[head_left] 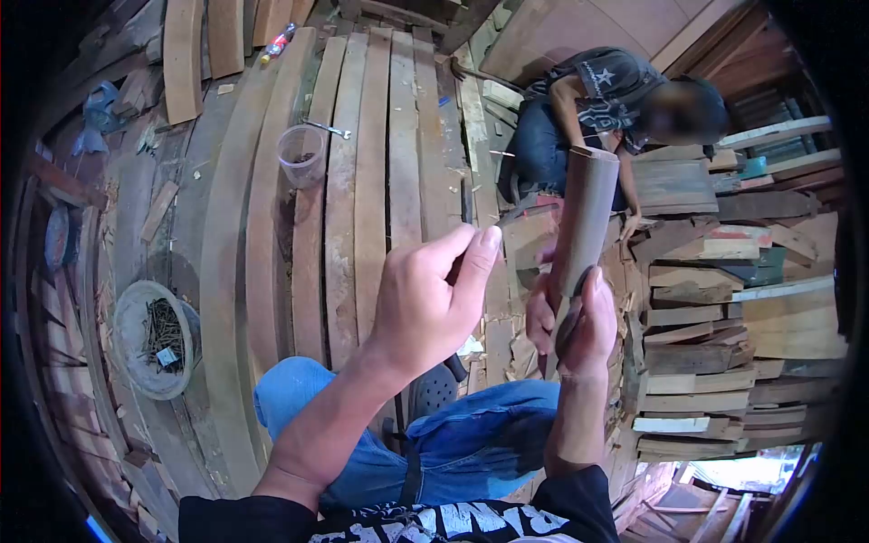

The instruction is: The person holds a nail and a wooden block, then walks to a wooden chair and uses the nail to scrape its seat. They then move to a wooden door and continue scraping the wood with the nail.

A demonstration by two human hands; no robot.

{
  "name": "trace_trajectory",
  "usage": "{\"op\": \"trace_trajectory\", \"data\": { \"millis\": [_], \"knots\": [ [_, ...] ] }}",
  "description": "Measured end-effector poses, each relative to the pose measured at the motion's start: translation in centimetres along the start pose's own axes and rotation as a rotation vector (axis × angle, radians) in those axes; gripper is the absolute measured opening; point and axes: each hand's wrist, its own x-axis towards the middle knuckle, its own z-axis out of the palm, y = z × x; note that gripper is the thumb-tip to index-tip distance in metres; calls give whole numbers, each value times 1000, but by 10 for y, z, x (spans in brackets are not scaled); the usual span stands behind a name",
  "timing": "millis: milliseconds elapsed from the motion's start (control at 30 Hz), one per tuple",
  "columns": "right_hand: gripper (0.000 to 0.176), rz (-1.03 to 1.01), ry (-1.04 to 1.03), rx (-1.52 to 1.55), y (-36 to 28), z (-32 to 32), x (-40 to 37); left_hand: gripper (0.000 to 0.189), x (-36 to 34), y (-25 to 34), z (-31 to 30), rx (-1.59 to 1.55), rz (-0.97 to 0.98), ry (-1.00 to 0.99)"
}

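1. Consists of long wooden planks (371,181), laid side by side, with narrow dark gaps between some of them.
2. Carries, at the left, a round whitish basin (129,339).
3. Supports, farther away from the viewer, a clear plastic tub (301,172), standing upright.
4. Also bears a slim metal tool (330,129) at the rim of the tub; impossible to tell if resting on this rim or only beside.
5. Holds, near the top, a small bottle (279,43) with yellow cap, lying on its side.
6. Has, beyond the basin, one short loose wood piece (160,210), lying slanted.
7. Bears, at the right, many cut wood blocks (692,362), piled unevenly.
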Motion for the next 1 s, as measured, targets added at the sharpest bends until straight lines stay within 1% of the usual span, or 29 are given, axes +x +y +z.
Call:
{"op": "trace_trajectory", "data": {
  "millis": [33, 67, 100, 167, 200, 300, 333, 367, 400, 433, 500, 533, 567, 633, 667, 700, 767, 800, 867, 900, 933, 1000],
  "knots": [
    [58, 87, -136, 135, -2, -8, -3, 33, 0, -2, 2, -10, 1, -8],
    [67, 178, -114, 200, -4, -9, -6, 31, 1, -5, 4, -29, 62, 32],
    [67, 174, -106, 191, -5, -10, -7, 30, 2, -7, 6, -49, 125, 73],
    [68, 208, -272, 412, -2, -13, -7, 30, 1, -7, 8, -68, 128, 73],
    [70, 218, -313, 472, 0, -14, -5, 30, 1, -7, 9, -82, 136, 71],
    [68, 275, -340, 499, 1, -17, -4, 29, 0, -4, 8, -96, 129, 76],
    [68, 278, -341, 501, 3, -17, -4, 30, -1, 0, 5, -63, 69, 30],
    [65, 196, -277, 349, 5, -17, -3, 31, -1, 2, 3, -30, 7, -16],
    [62, 113, -212, 198, 7, -16, -3, 31, -1, 2, 3, -28, 6, -15],
    [62, 113, -214, 201, 8, -13, -2, 31, -1, 1, 4, -48, 14, -3],
    [64, -89, -26, -102, 9, -4, -1, 31, -1, 1, 4, -66, 22, 6],
    [62, -96, -80, -75, 8, -9, 0, 31, -1, 1, 4, -54, 21, -4],
    [62, -97, -78, -73, 8, -9, 0, 31, -1, 2, 4, -43, 20, -14],
    [59, -145, -89, -193, 9, -8, -1, 30, 0, 4, 2, -8, -17, -38],
    [52, -162, -128, -33, 14, -13, -1, 29, 0, 5, 2, 27, -56, -59],
    [52, -158, -128, -31, 16, -12, -2, 29, 0, 3, 3, 28, -60, -59],
    [55, -291, 48, -508, 19, -8, -2, 25, 0, -5, 8, -33, 42, -4],
    [55, -288, 48, -505, 21, -7, -2, 25, 0, -10, 12, -30, 39, -4],
    [58, -452, 96, -817, 22, -7, -1, 22, 1, -18, 19, -85, 162, 97],
    [60, -534, 121, -974, 22, -7, 1, 22, 1, -18, 19, -85, 162, 96],
    [63, -745, 121, -1161, 18, -4, 7, 23, 0, -18, 18, -63, 180, 81],
    [63, -708, 165, -1250, 18, 1, 9, 23, 0, -18, 18, -41, 199, 63]
  ]
}}
